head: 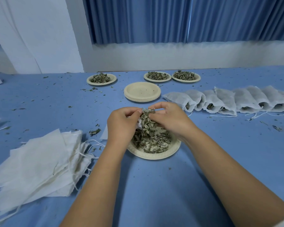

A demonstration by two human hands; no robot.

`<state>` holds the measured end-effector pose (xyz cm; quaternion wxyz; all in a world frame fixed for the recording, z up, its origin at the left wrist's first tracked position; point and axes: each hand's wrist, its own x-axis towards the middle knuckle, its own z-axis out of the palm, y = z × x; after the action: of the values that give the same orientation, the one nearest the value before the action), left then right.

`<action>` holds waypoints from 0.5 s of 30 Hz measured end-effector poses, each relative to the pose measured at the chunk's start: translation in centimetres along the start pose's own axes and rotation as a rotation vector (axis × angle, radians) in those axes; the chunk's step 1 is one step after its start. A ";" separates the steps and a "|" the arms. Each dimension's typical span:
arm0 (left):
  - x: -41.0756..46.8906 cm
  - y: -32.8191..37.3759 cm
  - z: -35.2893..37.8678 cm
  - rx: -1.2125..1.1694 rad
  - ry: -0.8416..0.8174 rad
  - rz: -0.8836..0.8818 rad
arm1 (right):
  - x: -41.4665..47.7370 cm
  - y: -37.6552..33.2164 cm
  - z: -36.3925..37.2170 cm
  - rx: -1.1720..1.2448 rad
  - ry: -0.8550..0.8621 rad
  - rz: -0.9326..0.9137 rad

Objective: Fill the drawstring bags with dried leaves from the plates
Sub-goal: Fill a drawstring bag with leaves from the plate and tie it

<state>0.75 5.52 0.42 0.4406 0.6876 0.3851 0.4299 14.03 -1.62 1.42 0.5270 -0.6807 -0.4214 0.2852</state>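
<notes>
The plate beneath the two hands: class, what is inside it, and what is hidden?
A loose heap of dried leaves lies in the plate. The left hand, gripping a white bag, and the right hand, pinching leaves, cover its far rim.

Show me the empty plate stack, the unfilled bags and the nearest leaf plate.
empty plate stack (142,91), head view, top plate's bare middle
unfilled bags (39,163), head view, top bag's cloth
nearest leaf plate (154,156), head view, near rim
</notes>
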 end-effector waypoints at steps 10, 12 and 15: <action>0.2 0.2 -0.1 -0.088 0.011 0.006 | 0.1 0.1 0.7 0.373 -0.039 0.165; 0.2 0.3 -0.2 -0.047 0.004 0.030 | 0.0 0.0 0.9 0.357 0.011 0.158; 0.0 0.5 0.0 0.041 -0.010 0.078 | 0.0 0.1 1.0 0.258 0.093 0.126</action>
<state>0.81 5.32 0.89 0.4111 0.7131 0.3644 0.4355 13.20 -1.14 1.07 0.6102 -0.6447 -0.3129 0.3378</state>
